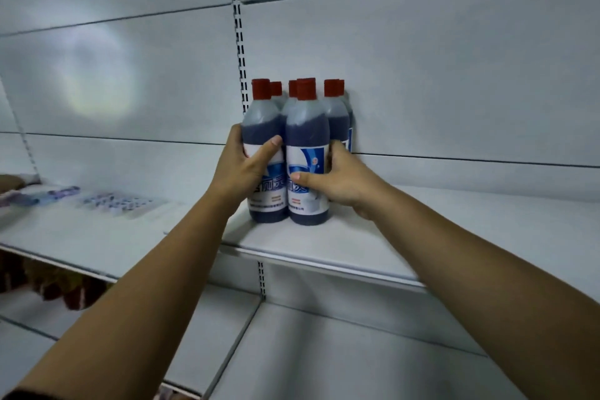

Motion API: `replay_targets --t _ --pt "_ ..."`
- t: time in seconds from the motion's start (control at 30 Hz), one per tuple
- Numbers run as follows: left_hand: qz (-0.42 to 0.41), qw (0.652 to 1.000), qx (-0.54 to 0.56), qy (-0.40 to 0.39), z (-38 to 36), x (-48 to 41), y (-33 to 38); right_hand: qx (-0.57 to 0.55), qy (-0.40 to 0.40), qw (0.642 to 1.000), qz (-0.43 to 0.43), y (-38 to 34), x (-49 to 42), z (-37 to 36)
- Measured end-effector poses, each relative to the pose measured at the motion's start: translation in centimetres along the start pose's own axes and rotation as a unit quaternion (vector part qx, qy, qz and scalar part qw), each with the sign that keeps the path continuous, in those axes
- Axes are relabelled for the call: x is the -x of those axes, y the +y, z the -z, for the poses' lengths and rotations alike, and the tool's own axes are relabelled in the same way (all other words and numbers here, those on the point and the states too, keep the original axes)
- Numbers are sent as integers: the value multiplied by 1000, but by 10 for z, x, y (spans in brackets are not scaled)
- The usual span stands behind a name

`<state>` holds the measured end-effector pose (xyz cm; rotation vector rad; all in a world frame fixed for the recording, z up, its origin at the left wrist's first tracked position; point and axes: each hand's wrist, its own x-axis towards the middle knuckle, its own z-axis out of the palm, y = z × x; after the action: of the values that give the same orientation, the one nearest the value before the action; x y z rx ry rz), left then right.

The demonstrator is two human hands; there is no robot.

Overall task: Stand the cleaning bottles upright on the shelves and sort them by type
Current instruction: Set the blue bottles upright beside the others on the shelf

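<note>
Several red-capped bottles of dark blue cleaner stand upright in a tight cluster on the white shelf (341,247), against the back panel. My left hand (246,169) wraps the front left bottle (261,122) at its label. My right hand (337,178) grips the front middle bottle (306,136), thumb across the label and fingers behind it. More bottles (336,110) stand behind and to the right, partly hidden.
Flat blurred packets (120,201) lie on the neighbouring shelf at the left. Dark items (48,282) sit on the lower left shelf. A slotted upright (238,26) divides the two bays. White shelf surface stretches to the right of the bottles.
</note>
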<state>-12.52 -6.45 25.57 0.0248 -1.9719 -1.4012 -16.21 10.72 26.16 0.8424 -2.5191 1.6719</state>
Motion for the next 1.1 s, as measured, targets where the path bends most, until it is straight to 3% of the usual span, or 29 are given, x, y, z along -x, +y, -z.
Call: replay_targets --t 0.37,0.67,0.9,1.1 --pt "-2 998 22 -52 30 -42 -34 145 202 968 33 -7 -8 -69" --pt "-17 997 34 -72 28 -52 -53 178 223 958 25 4 -7 -85" --pt "9 984 90 -152 26 -47 -60 179 202 963 15 7 -4 -81" --pt "-12 982 87 -167 27 -49 -64 192 197 961 16 6 -3 -82"
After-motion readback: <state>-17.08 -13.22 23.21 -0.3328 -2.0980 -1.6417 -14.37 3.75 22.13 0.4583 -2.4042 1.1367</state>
